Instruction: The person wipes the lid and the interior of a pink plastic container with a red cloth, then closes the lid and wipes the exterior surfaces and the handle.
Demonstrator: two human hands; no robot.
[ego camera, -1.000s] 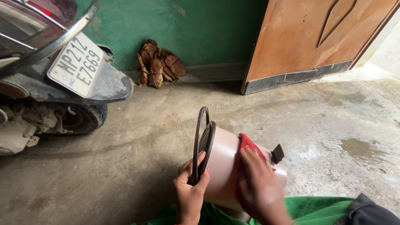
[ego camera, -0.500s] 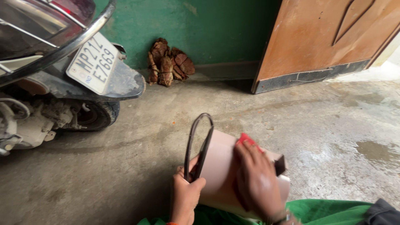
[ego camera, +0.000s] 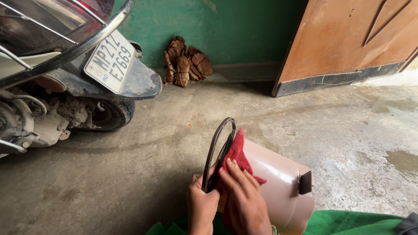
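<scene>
Over the concrete floor, left hand grips the pale pink plastic bucket by its rim (dark wire handle upright), right hand pressing a red cloth there; wiping looks underway, body not yet reached

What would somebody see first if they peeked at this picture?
Probably the pale pink bucket tipped on its side at the bottom middle, with the right hand pressing a red cloth against its rim while the left hand holds the dark wire handle. Next, the scooter's rear at upper left, parked by the green wall.
</scene>
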